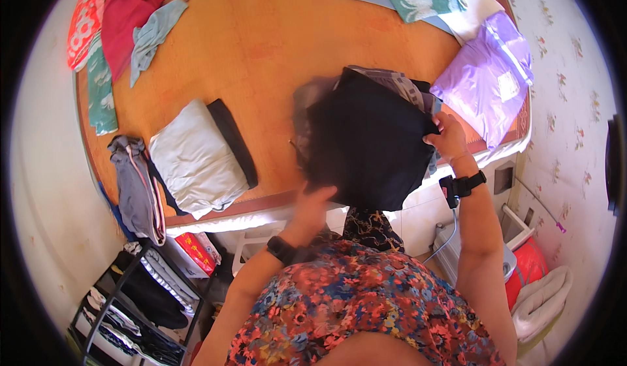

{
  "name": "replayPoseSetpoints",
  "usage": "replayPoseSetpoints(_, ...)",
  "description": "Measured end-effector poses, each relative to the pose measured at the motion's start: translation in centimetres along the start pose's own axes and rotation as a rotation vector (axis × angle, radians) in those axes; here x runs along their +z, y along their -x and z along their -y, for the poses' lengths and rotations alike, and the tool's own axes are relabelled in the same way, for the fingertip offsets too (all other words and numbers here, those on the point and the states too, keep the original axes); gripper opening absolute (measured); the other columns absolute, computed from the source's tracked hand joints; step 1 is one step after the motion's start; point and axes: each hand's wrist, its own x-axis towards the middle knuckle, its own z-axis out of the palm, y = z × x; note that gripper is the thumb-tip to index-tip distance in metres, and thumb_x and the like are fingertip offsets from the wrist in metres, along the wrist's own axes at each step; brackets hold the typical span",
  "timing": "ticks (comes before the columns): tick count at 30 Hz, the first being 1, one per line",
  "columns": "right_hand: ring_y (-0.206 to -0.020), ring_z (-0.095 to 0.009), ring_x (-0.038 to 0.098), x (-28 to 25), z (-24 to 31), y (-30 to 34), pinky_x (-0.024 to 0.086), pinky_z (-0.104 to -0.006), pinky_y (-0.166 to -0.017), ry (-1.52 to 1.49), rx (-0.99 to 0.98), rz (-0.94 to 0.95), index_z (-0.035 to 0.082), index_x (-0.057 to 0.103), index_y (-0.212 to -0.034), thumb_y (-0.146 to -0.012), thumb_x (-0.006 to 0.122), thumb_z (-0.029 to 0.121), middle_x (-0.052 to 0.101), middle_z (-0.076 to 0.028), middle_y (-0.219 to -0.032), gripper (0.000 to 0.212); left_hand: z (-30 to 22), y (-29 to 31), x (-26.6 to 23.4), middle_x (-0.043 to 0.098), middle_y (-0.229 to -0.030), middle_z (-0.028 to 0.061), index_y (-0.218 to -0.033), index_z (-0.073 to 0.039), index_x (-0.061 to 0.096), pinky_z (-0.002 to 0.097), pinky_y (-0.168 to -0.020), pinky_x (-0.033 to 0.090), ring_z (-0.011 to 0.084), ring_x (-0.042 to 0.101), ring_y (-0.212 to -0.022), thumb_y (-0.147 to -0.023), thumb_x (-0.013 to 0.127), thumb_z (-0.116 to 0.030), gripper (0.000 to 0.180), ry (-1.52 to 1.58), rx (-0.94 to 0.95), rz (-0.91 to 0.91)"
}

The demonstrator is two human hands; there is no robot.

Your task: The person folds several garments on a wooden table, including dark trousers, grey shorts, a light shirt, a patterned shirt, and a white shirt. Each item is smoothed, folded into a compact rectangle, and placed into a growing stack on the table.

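A black garment (372,137), partly folded into a broad flat piece, lies over the front edge of the bed in front of me. My right hand (450,141) pinches its right edge between thumb and fingers. At its lower left corner is my left hand (312,210), smeared by motion, so its grip is unclear. Grey and patterned clothes (392,77) show from beneath the black garment at the back. To the left sits a folded pale grey garment (199,160), with a dark folded one (234,141) beside it. Folded grey trousers (135,193) lie farther left, at the edge.
An orange mat (255,46) covers the bed. A purple plastic parcel (486,85) and green floral fabric (421,0) lie at the far right. Red cloth (134,16) and a light teal cloth (153,36) are far left. A black-framed clothes rack (108,317) stands below left.
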Motion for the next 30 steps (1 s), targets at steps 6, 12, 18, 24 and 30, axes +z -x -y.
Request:
replayPoseSetpoints(6, -0.067, -0.013, 0.047, -1.5, 0.7, 1.4, 0.040, -0.0281, -0.061, -0.216, -0.375, -0.152, 0.001, 0.052, -0.085, -0.063, 0.063, -0.001, 0.048, -0.003, -0.070, 0.024, -1.2, 2.4, 1.0, 0.063, -0.118, 0.0100, -0.122, -0.006, 0.059, 0.0377, -0.105, 0.030, 0.0225, 0.058, -0.108, -0.090, 0.058, -0.009, 0.033, -0.243, -0.079, -0.020)
replayPoseSetpoints(12, -0.096, -0.032, 0.061, -2.2, 5.2, -0.4, 0.048, -0.0360, -0.087, 0.258, -0.422, -0.441, -0.003, 0.056, -0.115, -0.082, 0.063, 0.004, 0.062, -0.019, -0.109, 0.034, 0.6, 2.3, -3.6, 0.064, -0.096, 0.0072, -0.118, -0.002, 0.054, 0.0263, -0.067, 0.050, 0.0158, 0.063, -0.081, -0.083, 0.063, -0.002, 0.036, 0.167, -0.168, -0.098)
replayPoseSetpoints(18, -0.099, -0.014, 0.059, 6.3, 16.9, 4.0, 0.048, -0.0273, -0.085, -0.479, -0.457, 0.118, -0.001, 0.057, -0.113, -0.084, 0.065, 0.000, 0.064, -0.007, -0.101, 0.030, -2.8, 4.7, -16.9, 0.066, -0.092, 0.0086, -0.106, 0.002, 0.062, 0.0282, -0.074, 0.051, 0.0187, 0.063, -0.082, -0.084, 0.059, -0.004, 0.023, -0.021, 0.477, -0.721)
replayPoseSetpoints(24, -0.104, -0.019, 0.059, 19.6, 26.9, 2.3, 0.048, -0.0294, -0.091, -0.829, -0.174, 0.375, -0.009, 0.048, -0.124, -0.081, 0.072, 0.006, 0.059, -0.015, -0.113, 0.052, -9.3, 3.9, -33.6, 0.049, -0.132, 0.0218, -0.132, 0.009, 0.042, 0.0344, -0.100, 0.040, 0.0279, 0.049, -0.120, -0.073, 0.076, -0.017, 0.073, -0.569, 0.448, -1.200)
replayPoseSetpoints(30, -0.098, -0.019, 0.059, 25.4, 31.0, 1.5, 0.049, -0.0287, -0.082, -0.800, 0.102, 0.385, -0.010, 0.047, -0.125, -0.078, 0.077, 0.020, 0.061, -0.013, -0.112, 0.063, -12.3, 1.9, -38.3, 0.042, -0.137, 0.0249, -0.138, 0.004, 0.034, 0.0400, -0.104, 0.038, 0.0359, 0.042, -0.127, -0.060, 0.084, -0.036, 0.102, -0.670, 0.074, -1.035)
